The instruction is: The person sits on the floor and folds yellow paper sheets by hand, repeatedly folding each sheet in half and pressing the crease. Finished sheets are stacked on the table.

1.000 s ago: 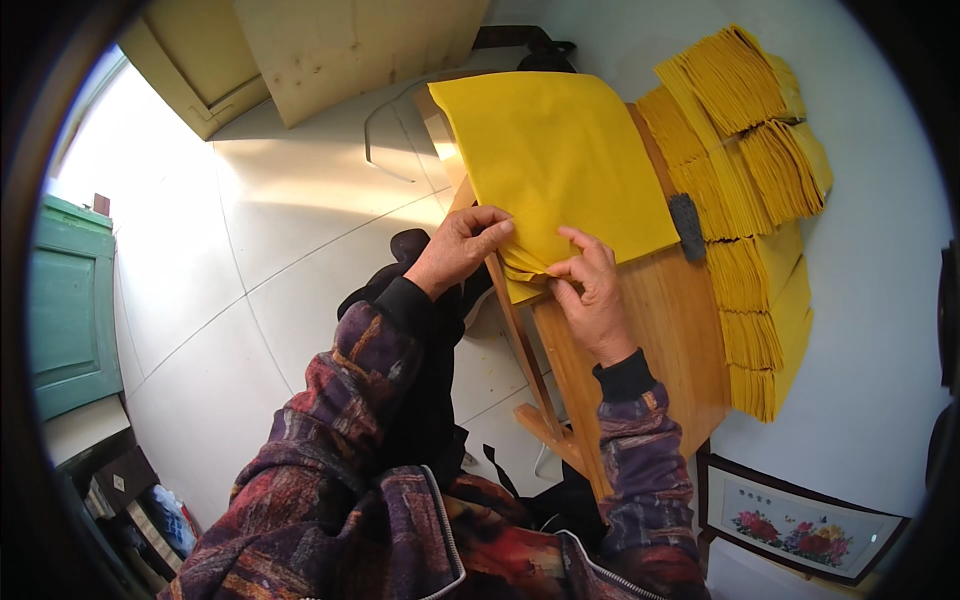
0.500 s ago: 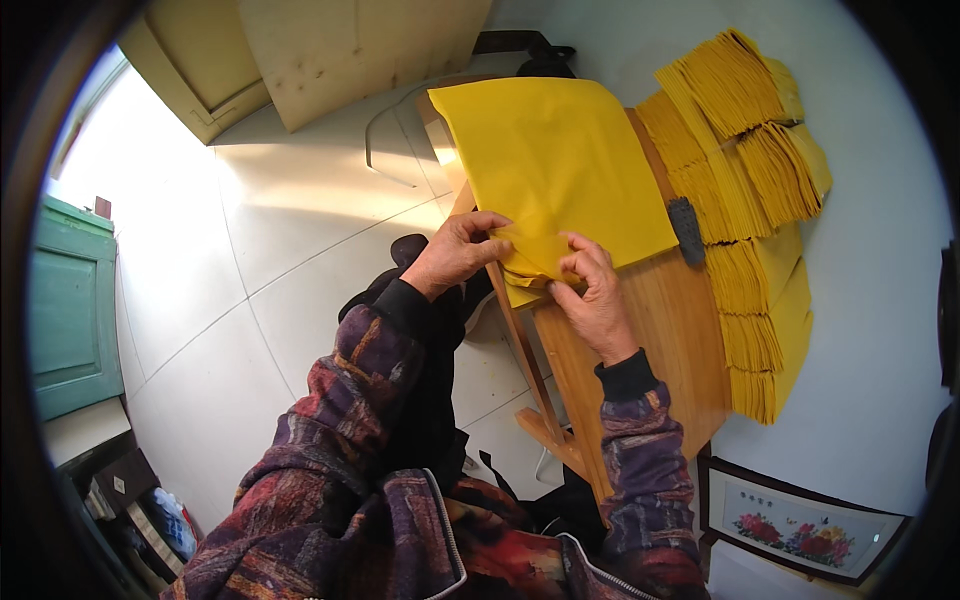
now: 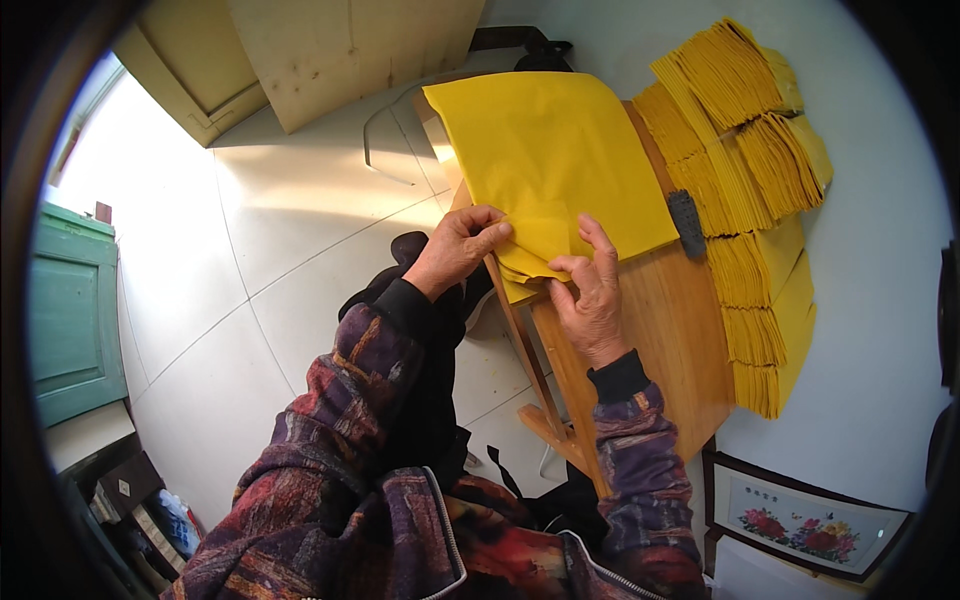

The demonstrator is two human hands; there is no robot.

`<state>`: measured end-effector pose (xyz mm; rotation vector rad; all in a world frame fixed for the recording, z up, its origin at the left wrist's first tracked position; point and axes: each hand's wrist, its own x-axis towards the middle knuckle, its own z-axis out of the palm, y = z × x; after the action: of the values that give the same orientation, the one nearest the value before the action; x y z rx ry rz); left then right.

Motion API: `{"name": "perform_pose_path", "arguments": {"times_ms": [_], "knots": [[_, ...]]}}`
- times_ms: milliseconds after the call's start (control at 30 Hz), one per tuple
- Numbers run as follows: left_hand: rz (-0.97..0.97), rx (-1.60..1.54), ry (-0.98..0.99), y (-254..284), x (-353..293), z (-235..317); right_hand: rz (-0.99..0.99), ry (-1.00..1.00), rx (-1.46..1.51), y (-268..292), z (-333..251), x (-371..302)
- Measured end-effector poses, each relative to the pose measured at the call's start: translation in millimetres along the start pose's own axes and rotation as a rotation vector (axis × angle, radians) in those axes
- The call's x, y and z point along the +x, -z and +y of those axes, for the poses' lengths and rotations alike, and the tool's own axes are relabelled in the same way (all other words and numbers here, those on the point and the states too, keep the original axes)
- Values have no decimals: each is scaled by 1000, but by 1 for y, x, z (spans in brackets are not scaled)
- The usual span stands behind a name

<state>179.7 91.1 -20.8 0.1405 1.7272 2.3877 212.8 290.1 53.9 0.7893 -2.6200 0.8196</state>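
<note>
A stack of wide yellow paper sheets (image 3: 560,140) lies on a wooden table. At its near left corner the top sheet is lifted and partly folded over. My left hand (image 3: 460,248) is closed, thumb and forefinger pinching that sheet by its left edge. Close by, my right hand (image 3: 590,300) has its thumb and forefinger at the sheet's near edge, seemingly pinching the fold, with another finger raised. A dark grey block (image 3: 686,224) rests against the stack's right edge.
Bundles of folded yellow paper (image 3: 740,190) are piled along the wall, right of the wooden table (image 3: 660,330). A framed flower picture (image 3: 800,520) leans at lower right. Wooden boards (image 3: 350,50) stand at the back, and a green cabinet (image 3: 75,310) is at far left.
A finger of my right hand has risen and straightened above the sheet. The lifted corner looks drawn flatter. My left hand keeps nearly the same place.
</note>
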Motion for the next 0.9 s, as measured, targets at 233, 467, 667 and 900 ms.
{"name": "perform_pose_path", "arguments": {"times_ms": [233, 467, 667, 900], "knots": [[4, -35, -16, -2, -1, -1, -85, -30, 20, 4, 1, 2], [-50, -75, 90, 7, -4, 11, -175, -177, 243, 5, 7, 8], [-145, -157, 102, 11, -6, 16, -192, -253, 310, 5, 10, 9], [-39, -81, -2, 0, 0, 2, -104, -271, 261, 7, 2, 5]]}}
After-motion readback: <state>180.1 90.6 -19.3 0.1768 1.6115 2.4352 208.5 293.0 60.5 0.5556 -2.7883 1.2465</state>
